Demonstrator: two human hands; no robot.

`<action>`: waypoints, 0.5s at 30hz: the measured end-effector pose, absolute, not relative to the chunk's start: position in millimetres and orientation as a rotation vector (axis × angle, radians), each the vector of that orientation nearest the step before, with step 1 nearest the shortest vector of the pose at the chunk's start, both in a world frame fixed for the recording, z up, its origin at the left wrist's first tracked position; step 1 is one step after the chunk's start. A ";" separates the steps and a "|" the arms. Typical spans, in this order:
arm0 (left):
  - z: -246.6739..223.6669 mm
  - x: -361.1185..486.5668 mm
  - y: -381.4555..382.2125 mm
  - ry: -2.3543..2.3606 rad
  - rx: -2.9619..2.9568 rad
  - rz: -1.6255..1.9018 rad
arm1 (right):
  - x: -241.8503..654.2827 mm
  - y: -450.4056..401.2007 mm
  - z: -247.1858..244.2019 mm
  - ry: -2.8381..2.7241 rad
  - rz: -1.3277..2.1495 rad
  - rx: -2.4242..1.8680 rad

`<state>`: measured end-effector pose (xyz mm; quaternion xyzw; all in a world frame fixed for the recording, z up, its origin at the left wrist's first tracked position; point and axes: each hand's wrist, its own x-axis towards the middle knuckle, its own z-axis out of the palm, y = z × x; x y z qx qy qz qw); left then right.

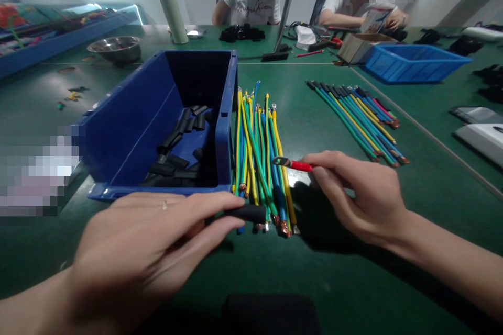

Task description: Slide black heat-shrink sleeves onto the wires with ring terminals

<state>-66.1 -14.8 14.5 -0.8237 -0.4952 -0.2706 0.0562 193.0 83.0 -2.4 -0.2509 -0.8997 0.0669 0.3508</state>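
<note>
Between the thumb and fingers of my left hand (157, 241) is a black sleeve of tubing (251, 213), its end pointing right. My right hand (353, 193) pinches a red wire (301, 166) close to its metal cable lug (281, 161), which points left; the rest of that wire is hidden by the hand. Beneath and between both hands lies a bundle of blue, green and yellow wires (257, 152), some with lugs and some with bare copper ends. A blue bin (226, 141) beyond my left hand holds several short black sleeves (176, 138).
Further right, wires with black sleeves (349, 115) lie in a row. Behind them are a lighter blue tray (416, 70) and a cardboard box (357, 49). A metal bowl (118, 49) and a pale green bottle (171, 10) stand back left. Two people sit across the table.
</note>
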 end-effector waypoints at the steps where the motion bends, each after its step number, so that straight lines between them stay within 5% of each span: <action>1: 16.2 -69.3 -14.0 -1.614 -2.443 -0.840 | 193.0 81.9 -2.4 -2.322 0.195 -0.626; 15: 16.1 -81.3 -16.1 -1.848 -2.282 -0.811 | 190.7 75.3 -3.2 -2.347 0.065 -0.579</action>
